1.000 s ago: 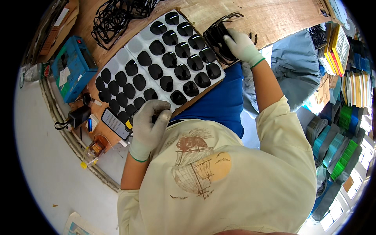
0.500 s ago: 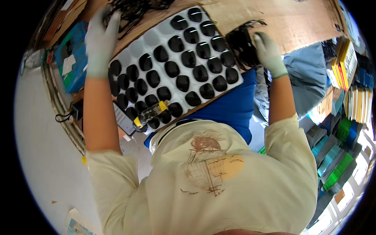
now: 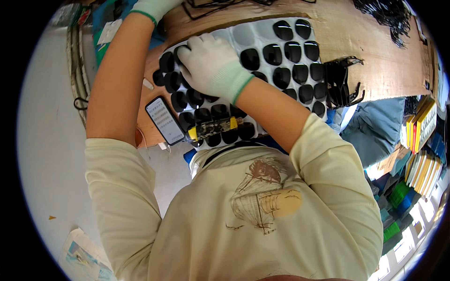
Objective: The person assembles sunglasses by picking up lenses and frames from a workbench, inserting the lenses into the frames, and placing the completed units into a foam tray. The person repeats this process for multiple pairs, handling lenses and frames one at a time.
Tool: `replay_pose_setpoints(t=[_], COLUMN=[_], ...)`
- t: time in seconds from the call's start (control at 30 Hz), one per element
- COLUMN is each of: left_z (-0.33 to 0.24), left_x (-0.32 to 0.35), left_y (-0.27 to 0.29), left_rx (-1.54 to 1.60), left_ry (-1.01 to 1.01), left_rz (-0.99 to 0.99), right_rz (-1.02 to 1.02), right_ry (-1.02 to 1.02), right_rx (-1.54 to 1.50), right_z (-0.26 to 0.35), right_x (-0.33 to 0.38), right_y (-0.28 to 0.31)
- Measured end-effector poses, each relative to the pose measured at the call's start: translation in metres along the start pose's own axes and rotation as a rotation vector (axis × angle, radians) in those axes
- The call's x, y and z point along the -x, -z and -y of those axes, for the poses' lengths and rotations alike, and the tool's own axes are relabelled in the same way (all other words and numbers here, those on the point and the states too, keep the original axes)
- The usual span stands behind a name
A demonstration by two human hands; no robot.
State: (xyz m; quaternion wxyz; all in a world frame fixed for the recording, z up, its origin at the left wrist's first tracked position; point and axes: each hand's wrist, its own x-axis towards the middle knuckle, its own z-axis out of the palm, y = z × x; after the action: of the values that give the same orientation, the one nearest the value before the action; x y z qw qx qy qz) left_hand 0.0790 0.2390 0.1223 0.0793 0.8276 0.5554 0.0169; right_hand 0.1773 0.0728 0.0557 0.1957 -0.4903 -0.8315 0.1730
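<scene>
Nearest to you, at 6 o'clock, your cream shirt (image 3: 253, 220) with its brown printed drawing fills the lower half of the view. Just beyond its collar, a yellow-ended tool (image 3: 213, 127) lies across the near edge of the white tray (image 3: 243, 35). Just beside it at 9 o'clock a phone (image 3: 164, 120) lies face up on the brown table (image 3: 375, 51), its screen lit.

The tray runs from the centre toward 12 o'clock. Its pockets hold dark lenses (image 3: 274, 54), one to a pocket, though a few pockets at the far edge look bare.

Your right hand (image 3: 213, 65), in a white glove with a green cuff, rests palm down on the tray's left part. The fingers are loosely spread and flat over the lenses, pointing toward 10 o'clock. You cannot tell whether anything is pinched beneath them.

Your left hand (image 3: 152, 7) reaches far out at 11 o'clock and is cut by the upper rim. Only the gloved wrist and cuff show, so its grip cannot be told.

At 2 o'clock, touching the tray's right edge, sits a pile of black spectacle frames (image 3: 344, 82). Farther out, more black frames (image 3: 389, 16) lie tangled at 1 o'clock. At 3 o'clock, off the table, coloured boxes (image 3: 422, 154) stand in stacks.
</scene>
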Motion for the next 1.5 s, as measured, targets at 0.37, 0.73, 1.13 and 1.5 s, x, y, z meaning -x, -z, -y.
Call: replay_pose_setpoints(t=[0.37, 0.73, 1.13, 1.5], left_z=[-0.013, -0.019, -0.044, -0.068], left_x=[0.033, 0.103, 0.266, 0.275], left_y=[0.027, 0.062, -0.027, 0.0], left_rx=[-0.185, 0.667, 0.772, 0.814], left_ry=[-0.099, -0.106, -0.147, -0.223], left_rz=[0.009, -0.402, -0.718, -0.808], right_rz=[0.027, -0.233, -0.477, -0.605], right_ry=[-0.233, 0.04, -0.204, -0.144], right_rx=[0.209, -0.195, -0.262, -0.391], right_z=[0.023, 0.015, 0.008, 0.024], right_x=[-0.023, 0.083, 0.223, 0.214], right_y=[-0.021, 0.05, 0.073, 0.106])
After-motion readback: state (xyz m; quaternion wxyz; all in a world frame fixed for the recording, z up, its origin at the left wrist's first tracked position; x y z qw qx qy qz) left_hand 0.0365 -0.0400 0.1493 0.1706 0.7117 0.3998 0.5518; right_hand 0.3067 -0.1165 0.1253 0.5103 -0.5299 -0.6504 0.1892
